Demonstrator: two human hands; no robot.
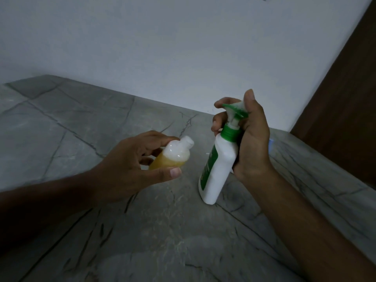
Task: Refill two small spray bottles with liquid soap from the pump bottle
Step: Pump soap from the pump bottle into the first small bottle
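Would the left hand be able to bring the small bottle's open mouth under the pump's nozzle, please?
Probably yes: the left hand holds the small bottle uncapped beside the pump bottle, with only open air before the nozzle.

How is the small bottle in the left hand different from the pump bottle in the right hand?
The small bottle is translucent and shows yellow liquid; the pump bottle is opaque white with green print. The small bottle's neck is open, with no cap; the pump bottle carries a green pump head. The left hand holds the small bottle tilted above the counter; the pump bottle's base rests on the counter, leaning, gripped by the right hand. Both are plastic bottles.
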